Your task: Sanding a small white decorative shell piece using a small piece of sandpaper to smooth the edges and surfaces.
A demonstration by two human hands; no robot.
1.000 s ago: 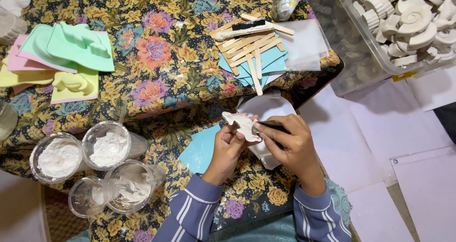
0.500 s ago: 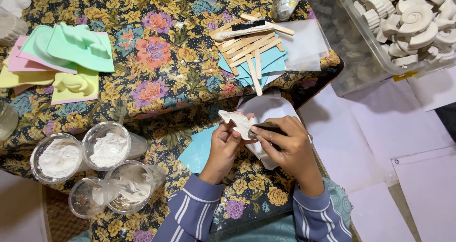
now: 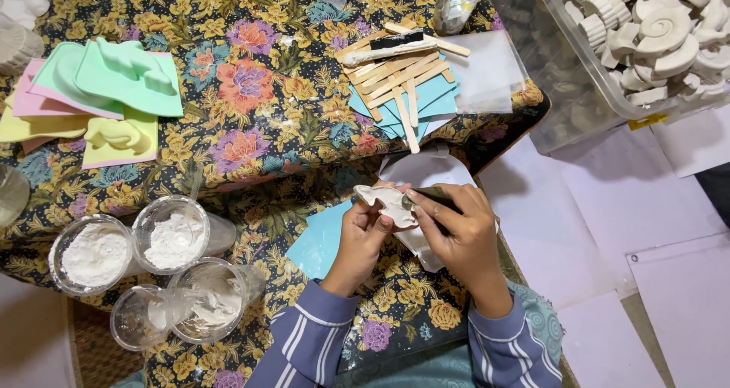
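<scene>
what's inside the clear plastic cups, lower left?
Two clear plastic cups hold white powder. A third has white residue smeared inside; the fourth looks nearly empty. Cup bottoms under the powder are hidden.

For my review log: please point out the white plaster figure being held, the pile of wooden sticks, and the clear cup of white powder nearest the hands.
white plaster figure (image 3: 386, 202), head view, on its flat middle.
wooden sticks (image 3: 395, 72), head view, on the centre of the pile.
cup of white powder (image 3: 173, 238), head view, on the powder surface.

Both hands bare, left hand (image 3: 363, 234) & right hand (image 3: 458, 228), no rings or watch seen, long sleeves blue-grey w/ thin white stripes, cuffs at wrists, teal patterned cloth at lap
</scene>
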